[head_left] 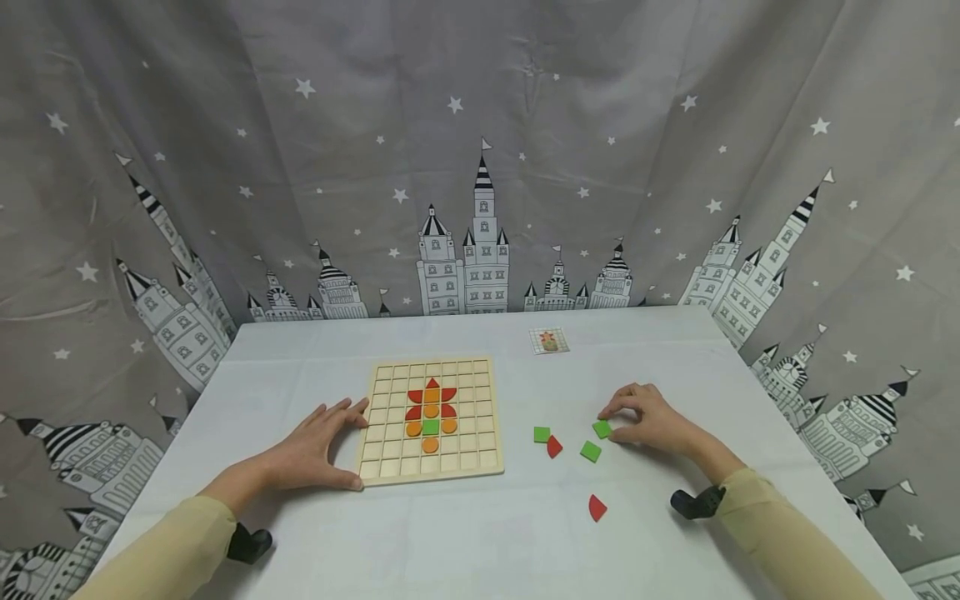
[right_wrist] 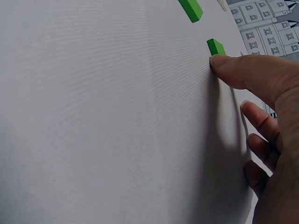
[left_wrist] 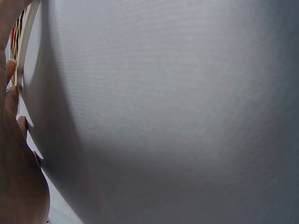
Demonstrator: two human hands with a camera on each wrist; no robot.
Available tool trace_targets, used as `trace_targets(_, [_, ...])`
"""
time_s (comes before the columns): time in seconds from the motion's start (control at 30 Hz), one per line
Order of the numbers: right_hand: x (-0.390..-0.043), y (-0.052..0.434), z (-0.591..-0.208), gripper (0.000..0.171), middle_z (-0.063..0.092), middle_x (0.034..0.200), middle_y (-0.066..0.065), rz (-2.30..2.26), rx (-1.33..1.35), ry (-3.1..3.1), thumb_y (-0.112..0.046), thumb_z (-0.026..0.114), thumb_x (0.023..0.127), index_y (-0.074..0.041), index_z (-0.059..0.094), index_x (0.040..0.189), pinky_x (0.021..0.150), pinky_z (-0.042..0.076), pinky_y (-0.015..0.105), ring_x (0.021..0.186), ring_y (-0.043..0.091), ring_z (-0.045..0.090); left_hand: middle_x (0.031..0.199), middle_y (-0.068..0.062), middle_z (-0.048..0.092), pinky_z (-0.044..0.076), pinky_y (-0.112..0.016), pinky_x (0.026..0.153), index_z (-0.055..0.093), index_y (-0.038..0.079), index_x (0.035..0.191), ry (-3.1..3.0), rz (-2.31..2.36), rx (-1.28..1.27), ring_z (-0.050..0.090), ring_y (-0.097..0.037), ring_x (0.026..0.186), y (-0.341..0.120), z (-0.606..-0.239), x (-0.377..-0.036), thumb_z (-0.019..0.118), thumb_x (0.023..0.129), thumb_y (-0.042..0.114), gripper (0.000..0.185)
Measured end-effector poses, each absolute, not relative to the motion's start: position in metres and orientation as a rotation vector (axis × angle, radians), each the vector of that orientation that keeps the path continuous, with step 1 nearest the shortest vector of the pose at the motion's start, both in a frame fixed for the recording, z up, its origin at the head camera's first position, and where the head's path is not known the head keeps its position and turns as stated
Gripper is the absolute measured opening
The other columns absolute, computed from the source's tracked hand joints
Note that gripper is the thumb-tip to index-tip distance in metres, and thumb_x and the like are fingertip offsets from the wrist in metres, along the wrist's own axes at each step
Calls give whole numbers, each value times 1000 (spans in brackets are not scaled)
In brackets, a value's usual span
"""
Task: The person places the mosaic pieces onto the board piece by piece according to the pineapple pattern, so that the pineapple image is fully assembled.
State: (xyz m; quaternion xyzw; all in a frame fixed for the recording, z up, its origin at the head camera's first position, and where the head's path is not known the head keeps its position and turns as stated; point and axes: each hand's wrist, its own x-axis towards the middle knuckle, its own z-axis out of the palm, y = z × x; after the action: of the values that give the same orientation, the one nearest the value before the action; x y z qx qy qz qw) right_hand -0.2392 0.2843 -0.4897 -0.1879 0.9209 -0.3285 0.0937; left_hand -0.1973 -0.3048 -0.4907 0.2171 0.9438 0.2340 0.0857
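At the left side of a wooden grid board (head_left: 465,462), my left hand (head_left: 318,450) is spread, its fingers and thumb touching the board's left edge. Red, orange and green tiles form a figure on the board, with one green square (head_left: 431,427) near its middle. My right hand (head_left: 656,423) pinches a green square tile (head_left: 602,429) between thumb and forefinger, at the tabletop right of the board. The right wrist view shows the thumb (right_wrist: 229,67) against that tile's near side; the forefinger is hidden there.
Between board and right hand lie two more green squares (head_left: 542,434) and a red quarter-circle piece (head_left: 554,447). Another red quarter-circle (head_left: 597,507) is nearer the front. A small picture card (head_left: 549,340) lies at the back of the white table (head_left: 450,542), before a grey curtain (head_left: 337,167).
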Motion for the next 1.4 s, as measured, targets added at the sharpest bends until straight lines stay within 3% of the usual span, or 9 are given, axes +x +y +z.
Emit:
trace_targets(0.47, [-235, 286, -495, 20, 57, 118, 2, -1032, -552, 2773, -27, 86, 82, -25, 80, 101, 102, 35, 59, 120, 32, 39, 166, -12, 30, 5, -63, 123, 53, 18, 131, 2815, 696, 658, 17, -42, 153, -304, -490, -197, 83, 65, 73, 91])
trace_targets(0.93, [-231, 273, -502, 18, 61, 114, -3, -988, -681, 2962, -20, 88, 81, -25, 77, 94, 102, 43, 54, 118, 26, 44, 167, -10, 29, 4, -62, 124, 53, 20, 131, 2812, 693, 634, 16, -41, 154, -304, -491, -197, 83, 64, 74, 92])
trace_targets(1.4, [-241, 218, -483, 17, 60, 119, -3, -1088, -705, 2870, -22, 84, 84, -26, 77, 99, 106, 41, 55, 123, 25, 41, 167, -10, 29, 5, -62, 124, 52, 20, 131, 2820, 681, 631, 16, -41, 154, -304, -492, -197, 82, 64, 75, 92])
